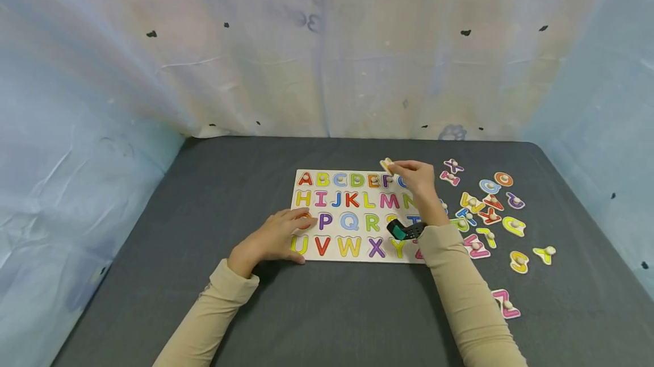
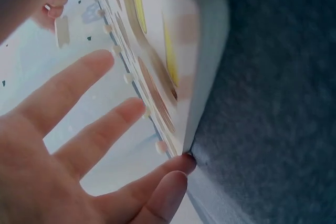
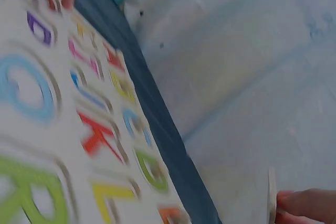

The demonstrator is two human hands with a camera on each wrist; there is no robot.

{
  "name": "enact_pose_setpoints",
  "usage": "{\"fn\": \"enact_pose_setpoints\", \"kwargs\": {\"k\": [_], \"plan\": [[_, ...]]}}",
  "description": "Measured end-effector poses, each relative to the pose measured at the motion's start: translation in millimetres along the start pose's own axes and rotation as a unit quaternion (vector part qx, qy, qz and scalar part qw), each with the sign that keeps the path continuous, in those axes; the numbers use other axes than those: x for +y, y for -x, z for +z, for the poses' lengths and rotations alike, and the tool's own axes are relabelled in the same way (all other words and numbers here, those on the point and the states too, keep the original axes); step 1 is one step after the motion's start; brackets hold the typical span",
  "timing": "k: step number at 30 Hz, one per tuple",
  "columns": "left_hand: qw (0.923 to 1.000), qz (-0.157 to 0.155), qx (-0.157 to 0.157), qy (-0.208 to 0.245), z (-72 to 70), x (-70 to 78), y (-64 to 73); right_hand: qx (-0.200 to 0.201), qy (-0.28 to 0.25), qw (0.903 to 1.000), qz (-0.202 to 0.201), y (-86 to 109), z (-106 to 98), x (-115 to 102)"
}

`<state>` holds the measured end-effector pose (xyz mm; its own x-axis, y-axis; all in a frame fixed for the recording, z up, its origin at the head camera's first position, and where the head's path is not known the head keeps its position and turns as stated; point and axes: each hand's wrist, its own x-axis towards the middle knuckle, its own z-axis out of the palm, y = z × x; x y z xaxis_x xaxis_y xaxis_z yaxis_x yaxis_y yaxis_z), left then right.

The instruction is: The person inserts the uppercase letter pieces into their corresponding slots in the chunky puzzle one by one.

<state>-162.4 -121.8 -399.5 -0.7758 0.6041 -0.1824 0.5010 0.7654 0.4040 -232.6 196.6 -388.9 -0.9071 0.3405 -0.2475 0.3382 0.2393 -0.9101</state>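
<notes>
A white alphabet puzzle board [image 1: 334,192] with coloured letters lies on the dark table. My left hand [image 1: 280,234] rests at its left edge, fingers spread over the O and U area. In the left wrist view, that hand's fingertips [image 2: 178,169] touch the board's edge. Above the board's far edge, near the F and G, my right hand [image 1: 416,176] pinches a yellowish letter piece [image 1: 386,166]. Only the thin pale edge of this letter piece [image 3: 271,198] shows in the right wrist view. Knobbed pieces sit in the first row's left part, such as the A [image 1: 305,179].
Several loose knobbed letter pieces lie right of the board, including an orange O [image 1: 503,179], a yellow Y [image 1: 544,254] and a pink piece [image 1: 506,303] near the right sleeve [image 1: 467,287]. A pale sheet [image 1: 327,54] hangs behind the table [image 1: 337,310].
</notes>
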Motion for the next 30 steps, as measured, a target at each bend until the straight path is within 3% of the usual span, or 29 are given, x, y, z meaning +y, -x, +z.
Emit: {"fn": "enact_pose_setpoints", "kwargs": {"k": [5,13,23,30], "plan": [[0.9998,0.012,0.012,0.005,2.1,0.2,1.4,-0.030,-0.005,0.9994,-0.013,13.9,29,4],[0.9978,0.056,0.022,0.030,9.7,5.2,0.5,-0.069,0.002,0.9975,0.014,22.5,56,4],[0.9996,0.021,-0.014,-0.014,18.0,11.3,3.6,-0.102,0.015,0.9947,-0.007,31.1,91,13],[0.9994,0.012,-0.021,-0.025,15.1,13.7,3.3,-0.097,0.026,0.9949,-0.009,39.0,108,19]]}}
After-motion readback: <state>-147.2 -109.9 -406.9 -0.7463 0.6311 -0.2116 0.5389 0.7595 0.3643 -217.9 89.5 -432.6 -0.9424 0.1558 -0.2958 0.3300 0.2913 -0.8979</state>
